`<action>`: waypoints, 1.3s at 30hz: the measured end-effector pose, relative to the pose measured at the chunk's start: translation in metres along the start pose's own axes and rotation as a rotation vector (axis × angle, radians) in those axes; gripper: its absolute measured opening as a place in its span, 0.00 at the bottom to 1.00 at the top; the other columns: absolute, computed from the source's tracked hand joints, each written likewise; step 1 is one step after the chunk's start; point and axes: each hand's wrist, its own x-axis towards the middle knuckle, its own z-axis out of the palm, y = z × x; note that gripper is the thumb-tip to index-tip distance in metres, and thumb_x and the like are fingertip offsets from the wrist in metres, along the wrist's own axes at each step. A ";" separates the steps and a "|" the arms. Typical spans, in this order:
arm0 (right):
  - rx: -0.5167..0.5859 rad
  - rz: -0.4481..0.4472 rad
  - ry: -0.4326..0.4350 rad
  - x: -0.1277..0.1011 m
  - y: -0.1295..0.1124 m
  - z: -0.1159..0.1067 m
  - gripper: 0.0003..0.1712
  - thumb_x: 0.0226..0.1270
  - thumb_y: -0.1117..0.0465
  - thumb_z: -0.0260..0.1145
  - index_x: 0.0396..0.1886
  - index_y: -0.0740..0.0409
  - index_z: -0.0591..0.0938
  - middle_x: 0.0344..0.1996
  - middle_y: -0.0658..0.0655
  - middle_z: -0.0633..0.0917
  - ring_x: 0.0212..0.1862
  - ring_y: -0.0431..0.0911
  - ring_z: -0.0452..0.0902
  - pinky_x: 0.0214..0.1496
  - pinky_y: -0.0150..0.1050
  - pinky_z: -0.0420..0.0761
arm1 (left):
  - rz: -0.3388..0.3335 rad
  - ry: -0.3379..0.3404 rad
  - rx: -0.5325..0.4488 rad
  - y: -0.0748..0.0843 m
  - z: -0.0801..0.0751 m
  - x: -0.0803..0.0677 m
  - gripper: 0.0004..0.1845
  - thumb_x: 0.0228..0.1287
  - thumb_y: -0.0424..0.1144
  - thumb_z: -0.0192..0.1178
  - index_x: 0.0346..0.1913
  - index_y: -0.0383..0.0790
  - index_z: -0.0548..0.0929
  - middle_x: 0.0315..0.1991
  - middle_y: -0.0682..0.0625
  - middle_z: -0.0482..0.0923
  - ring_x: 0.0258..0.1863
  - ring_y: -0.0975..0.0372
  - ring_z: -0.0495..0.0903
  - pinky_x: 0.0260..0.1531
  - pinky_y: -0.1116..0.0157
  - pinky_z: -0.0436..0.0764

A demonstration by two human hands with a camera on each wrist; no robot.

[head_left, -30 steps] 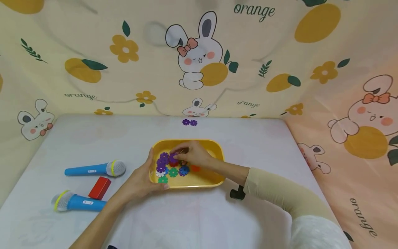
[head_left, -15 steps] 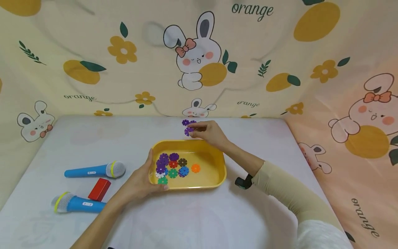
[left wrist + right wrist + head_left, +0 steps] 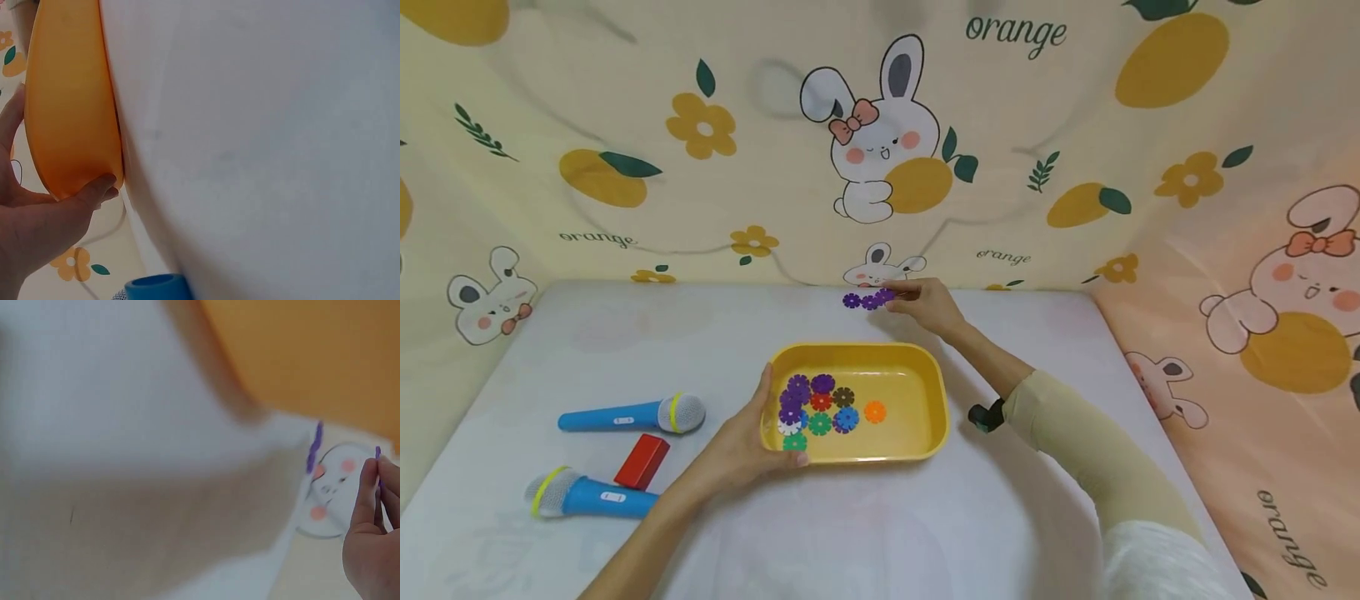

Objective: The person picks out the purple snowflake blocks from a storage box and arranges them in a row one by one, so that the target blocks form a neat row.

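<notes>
Two blue toy microphones and a red block lie at nine o'clock from the yellow tray on the white bench, well apart from it. Nothing blocks the tray. The left hand grips the tray's left rim, thumb curled over the edge. The right hand pinches a purple snowflake disc at twelve o'clock beyond the tray, just beside two purple discs on the bench. The tray's long axis runs nine to three; coloured discs cluster in its left half.

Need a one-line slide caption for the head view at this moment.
Left hand grips the yellow tray of snowflake discs; right hand pinches a purple disc beside two more.
</notes>
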 end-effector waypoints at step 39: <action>-0.052 0.168 0.024 0.028 0.038 -0.002 0.20 0.63 0.58 0.74 0.55 0.54 0.86 0.33 0.56 0.90 0.30 0.42 0.84 0.34 0.30 0.81 | 0.012 0.019 0.006 0.000 -0.002 -0.008 0.69 0.47 0.49 0.79 0.80 0.46 0.36 0.78 0.38 0.50 0.74 0.40 0.54 0.67 0.46 0.65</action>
